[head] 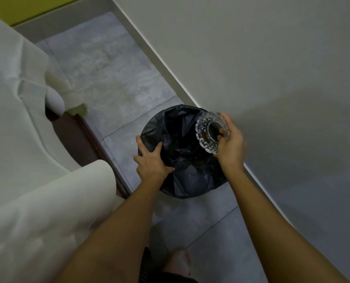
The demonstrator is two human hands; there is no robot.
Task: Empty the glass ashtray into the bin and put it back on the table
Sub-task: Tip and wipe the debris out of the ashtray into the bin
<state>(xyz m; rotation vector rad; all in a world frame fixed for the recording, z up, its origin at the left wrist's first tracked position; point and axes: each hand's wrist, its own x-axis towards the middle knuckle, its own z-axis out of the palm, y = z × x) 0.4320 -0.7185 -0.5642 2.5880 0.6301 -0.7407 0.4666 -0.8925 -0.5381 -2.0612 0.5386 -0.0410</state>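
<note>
A round bin lined with a black bag stands on the grey tiled floor against the wall. My right hand grips the cut-glass ashtray by its rim and holds it tilted on its side over the bin's right edge, the hollow facing left toward the bag. My left hand lies spread on the bin's left rim, fingers pressing the black bag. The table is not in view.
A bed with white sheets and a dark wooden frame fills the left. A pale wall with a skirting edge runs along the right. Grey floor tiles stretch beyond the bin. My foot shows at the bottom.
</note>
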